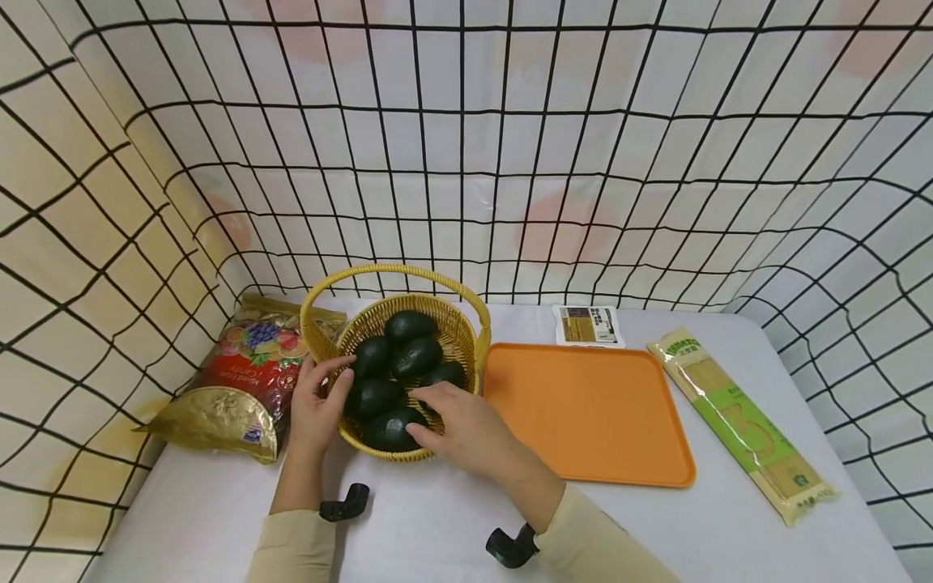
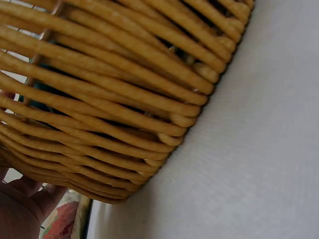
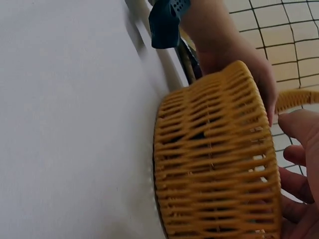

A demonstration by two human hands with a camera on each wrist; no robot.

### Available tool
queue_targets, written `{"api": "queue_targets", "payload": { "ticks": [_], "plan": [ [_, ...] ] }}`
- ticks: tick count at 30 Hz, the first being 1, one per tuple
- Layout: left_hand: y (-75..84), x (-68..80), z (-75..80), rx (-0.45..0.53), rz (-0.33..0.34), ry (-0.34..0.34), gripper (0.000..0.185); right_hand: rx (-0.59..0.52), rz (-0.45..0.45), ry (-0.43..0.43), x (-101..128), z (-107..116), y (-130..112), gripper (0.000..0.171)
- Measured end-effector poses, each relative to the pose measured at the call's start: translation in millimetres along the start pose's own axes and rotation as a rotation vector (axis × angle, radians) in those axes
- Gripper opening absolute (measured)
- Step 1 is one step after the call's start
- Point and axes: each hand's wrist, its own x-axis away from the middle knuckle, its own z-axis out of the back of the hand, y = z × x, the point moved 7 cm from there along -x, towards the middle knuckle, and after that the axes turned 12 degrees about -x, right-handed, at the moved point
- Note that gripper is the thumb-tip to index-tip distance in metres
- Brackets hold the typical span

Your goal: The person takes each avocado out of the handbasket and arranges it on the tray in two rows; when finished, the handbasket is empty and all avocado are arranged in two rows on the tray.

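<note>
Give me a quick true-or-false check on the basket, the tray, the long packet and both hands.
1. Dark avocados lie in the basket. True.
2. The long packet lies right of the orange tray. True.
3. The tray is left of the basket. False: it is on the right.
4. The right hand reaches over the basket. True.
5. The left hand holds the packet. False: it is at the basket's left rim.

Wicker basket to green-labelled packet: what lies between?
In the head view, the orange tray lies between the wicker basket and the green-labelled packet; a small white sachet sits at the tray's far edge.
</note>
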Motion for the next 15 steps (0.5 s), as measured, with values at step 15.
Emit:
{"api": "queue_targets", "payload": {
  "ticks": [15],
  "plan": [
    [-4.9, 8.1, 5.7, 0.026, -0.036, 0.146, 0.01, 0.179, -0.016, -0.061, -19.7, -25.2, -5.8, 0.057]
  ]
}}
